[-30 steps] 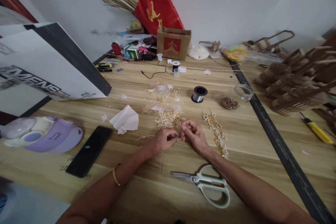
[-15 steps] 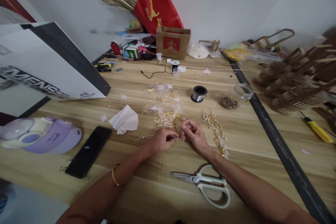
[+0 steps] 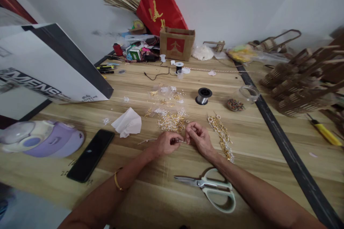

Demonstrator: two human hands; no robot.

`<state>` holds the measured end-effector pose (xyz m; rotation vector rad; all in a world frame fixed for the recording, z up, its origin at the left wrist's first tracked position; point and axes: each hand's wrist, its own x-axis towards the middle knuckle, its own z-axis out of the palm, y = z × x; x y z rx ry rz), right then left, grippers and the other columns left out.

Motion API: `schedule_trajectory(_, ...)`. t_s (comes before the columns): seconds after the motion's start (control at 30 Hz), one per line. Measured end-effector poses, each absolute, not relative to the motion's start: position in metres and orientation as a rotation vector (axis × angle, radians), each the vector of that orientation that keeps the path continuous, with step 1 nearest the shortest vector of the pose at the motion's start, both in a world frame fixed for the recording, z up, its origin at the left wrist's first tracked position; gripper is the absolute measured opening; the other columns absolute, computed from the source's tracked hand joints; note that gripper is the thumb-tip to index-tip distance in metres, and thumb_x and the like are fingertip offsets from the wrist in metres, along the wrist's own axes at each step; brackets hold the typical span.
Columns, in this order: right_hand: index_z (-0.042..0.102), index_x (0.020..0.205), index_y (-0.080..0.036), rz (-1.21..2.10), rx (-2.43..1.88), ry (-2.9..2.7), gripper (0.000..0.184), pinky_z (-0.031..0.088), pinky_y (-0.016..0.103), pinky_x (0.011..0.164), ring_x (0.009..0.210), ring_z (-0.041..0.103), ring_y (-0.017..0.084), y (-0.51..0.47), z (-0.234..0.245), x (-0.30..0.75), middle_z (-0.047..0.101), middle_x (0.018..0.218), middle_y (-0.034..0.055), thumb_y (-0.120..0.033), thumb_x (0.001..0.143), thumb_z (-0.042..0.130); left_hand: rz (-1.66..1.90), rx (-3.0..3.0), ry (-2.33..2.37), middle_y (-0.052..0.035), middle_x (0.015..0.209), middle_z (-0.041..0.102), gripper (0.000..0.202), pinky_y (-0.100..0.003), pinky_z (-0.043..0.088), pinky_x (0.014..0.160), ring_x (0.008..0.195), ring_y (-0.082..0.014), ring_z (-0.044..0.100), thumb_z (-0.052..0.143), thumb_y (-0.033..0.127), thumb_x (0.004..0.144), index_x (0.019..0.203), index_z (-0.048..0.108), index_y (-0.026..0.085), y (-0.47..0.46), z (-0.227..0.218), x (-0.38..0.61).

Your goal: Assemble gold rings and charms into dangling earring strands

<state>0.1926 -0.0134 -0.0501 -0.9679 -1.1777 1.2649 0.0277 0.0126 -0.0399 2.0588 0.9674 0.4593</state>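
Pinching one metal piece (image 3: 181,141), left hand (image 3: 166,143) and right hand (image 3: 199,138) meet.

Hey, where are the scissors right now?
In the head view the scissors lie flat on the wooden table, low and right of centre, between the forearms and beside the right one, nearer the person than the right hand; blades point left.

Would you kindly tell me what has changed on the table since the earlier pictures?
Nothing visibly moved. The left hand and right hand stay pinched together on a small metal piece; the scissors, phone and gold findings lie as before.
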Motion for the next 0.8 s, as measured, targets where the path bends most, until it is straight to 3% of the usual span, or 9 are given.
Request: schedule_trajectory(0.8, 0.050, 0.074, -0.018, 1.248, -0.950, -1.168, 0.027, 0.039, 0.021, 0.045, 0.043, 0.046, 0.008, -0.013, -0.049, 0.192, 0.051, 0.052, -0.0049, -0.042, 0.082, 0.058, 0.345, 2.094, 0.765, -0.0050, 0.075, 0.063, 0.025, -0.020, 0.038, 0.060, 0.064, -0.0110, 0.052, 0.050, 0.012, 0.076, 0.090, 0.071, 0.011, 0.019, -0.031, 0.022)
